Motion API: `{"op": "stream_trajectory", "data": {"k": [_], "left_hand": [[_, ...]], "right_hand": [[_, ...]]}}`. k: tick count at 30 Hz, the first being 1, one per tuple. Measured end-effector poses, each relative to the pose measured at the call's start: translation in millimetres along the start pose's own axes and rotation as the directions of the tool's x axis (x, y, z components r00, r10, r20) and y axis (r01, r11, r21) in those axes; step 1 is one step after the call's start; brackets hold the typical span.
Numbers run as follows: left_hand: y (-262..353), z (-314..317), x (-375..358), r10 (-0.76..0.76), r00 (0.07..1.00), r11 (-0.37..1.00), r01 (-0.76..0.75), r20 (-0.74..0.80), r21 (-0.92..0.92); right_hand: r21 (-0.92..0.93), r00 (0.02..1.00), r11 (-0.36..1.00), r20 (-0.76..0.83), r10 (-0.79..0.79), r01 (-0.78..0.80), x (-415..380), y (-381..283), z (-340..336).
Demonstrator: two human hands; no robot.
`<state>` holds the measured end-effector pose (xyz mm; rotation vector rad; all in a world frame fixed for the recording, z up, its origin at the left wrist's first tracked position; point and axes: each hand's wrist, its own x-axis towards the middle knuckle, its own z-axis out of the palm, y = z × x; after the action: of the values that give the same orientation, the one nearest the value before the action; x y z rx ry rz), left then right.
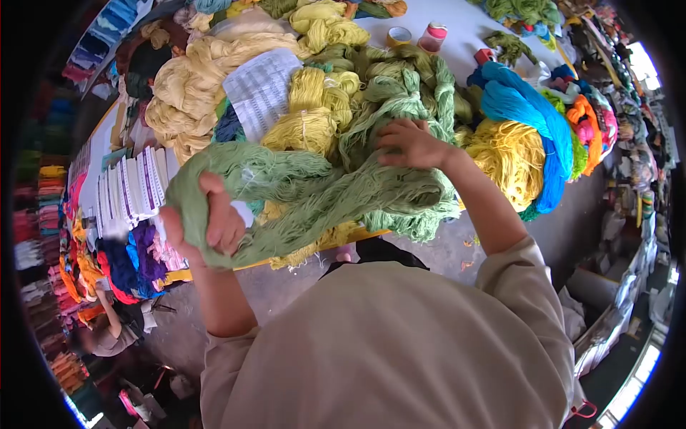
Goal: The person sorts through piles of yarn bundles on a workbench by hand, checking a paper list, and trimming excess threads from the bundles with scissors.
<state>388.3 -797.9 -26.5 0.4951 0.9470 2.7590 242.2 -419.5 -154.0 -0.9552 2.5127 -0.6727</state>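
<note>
My left hand point(220, 223) is closed around one end of a light green yarn skein point(307, 214), the strands looped over the wrist and fingers. From there the skein stretches right across the pile in a long loop. My right hand point(414, 145) lies over green yarn at the skein's other end, fingers apart and a little bent. Beneath and behind it are more green skeins point(404, 93). Yellow skeins point(307, 111) sit between the two hands, just beyond the stretched loop.
Cream skeins point(193, 86) and a printed sheet point(261, 89) lie at left, near stacked labelled papers point(132, 186). Blue yarn point(529, 114) and golden yarn point(507, 161) are at right. A tape roll point(399, 36) and a pink-topped container point(432, 38) stand behind. Another person point(107, 332) is at lower left.
</note>
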Motion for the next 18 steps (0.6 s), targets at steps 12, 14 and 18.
{"op": "stream_trajectory", "data": {"k": [12, 14, 18], "left_hand": [[82, 112, -9, 0.329, 0.897, 0.942, -0.334, 0.295, -0.036], [52, 115, -15, 0.591, 0.803, 0.734, -0.494, -0.079, 0.466], [92, 102, -53, 0.349, 0.868, 0.193, 0.303, -0.354, 0.933]], "right_hand": [[0.760, 0.820, 0.640, -0.295, 0.491, -0.110, 19, 55, 6], [0.650, 0.782, 0.735, -0.350, 0.516, -0.195, 20, 56, 1], [-0.200, 0.754, 0.911, -0.637, 0.159, -0.361, 6, 33, 19]]}}
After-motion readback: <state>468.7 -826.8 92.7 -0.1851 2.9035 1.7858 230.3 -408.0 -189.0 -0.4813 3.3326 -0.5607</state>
